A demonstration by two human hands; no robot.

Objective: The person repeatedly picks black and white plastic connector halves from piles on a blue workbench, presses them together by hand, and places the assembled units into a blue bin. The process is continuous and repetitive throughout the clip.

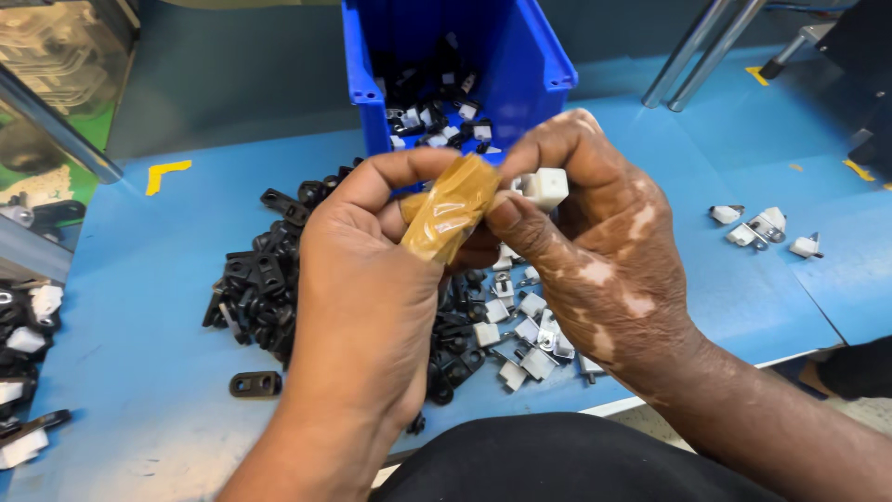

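Both hands are raised together above a blue worktable [139, 372], forearms angled in from below. Left hand [362, 279] is curled, thumb wrapped in amber tape [451, 209], pressed vs. right fingers. Right hand [595, 251] is closed on a small white plastic clip [544, 188], pinched at fingertips. Black brackets [265, 288] & white clips are piled beneath, w/ a blue bin [548, 65] behind.

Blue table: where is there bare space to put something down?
The blue table is bare at the front left, between the black parts pile and the parts at the left edge. Another bare patch lies right of the right hand, before the small white pieces. It is crowded under both hands and around the blue bin.
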